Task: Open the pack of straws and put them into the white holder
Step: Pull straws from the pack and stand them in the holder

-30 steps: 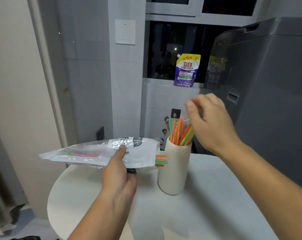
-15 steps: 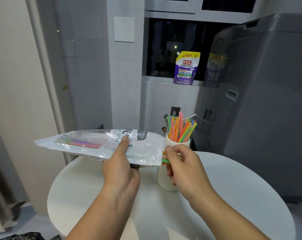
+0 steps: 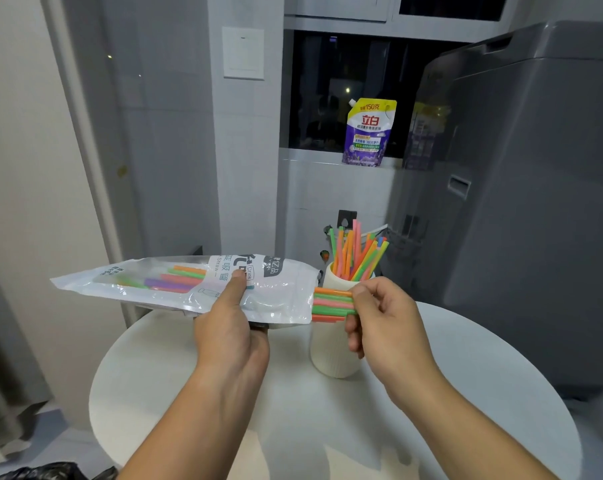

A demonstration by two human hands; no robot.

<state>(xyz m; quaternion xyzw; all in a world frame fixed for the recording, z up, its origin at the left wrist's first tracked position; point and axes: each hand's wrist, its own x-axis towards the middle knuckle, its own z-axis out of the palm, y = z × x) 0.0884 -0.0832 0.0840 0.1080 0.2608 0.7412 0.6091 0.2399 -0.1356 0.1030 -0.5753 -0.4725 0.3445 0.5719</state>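
Clear plastic, the pack (image 3: 175, 289) hangs level above the table's (image 3: 466, 393) far left edge. It is clamped in the left hand (image 3: 230, 334), thumb on top and fingers beneath. Bright straws (image 3: 331, 303) jut from its open right end, and the right hand (image 3: 390, 323) pinches their tips. The holder (image 3: 331, 358) stands just behind that hand, near the table's far edge, bristling with more straws. A loose pinch on so many could let some slip and roll off the table. A pull swung wide may knock the holder over.
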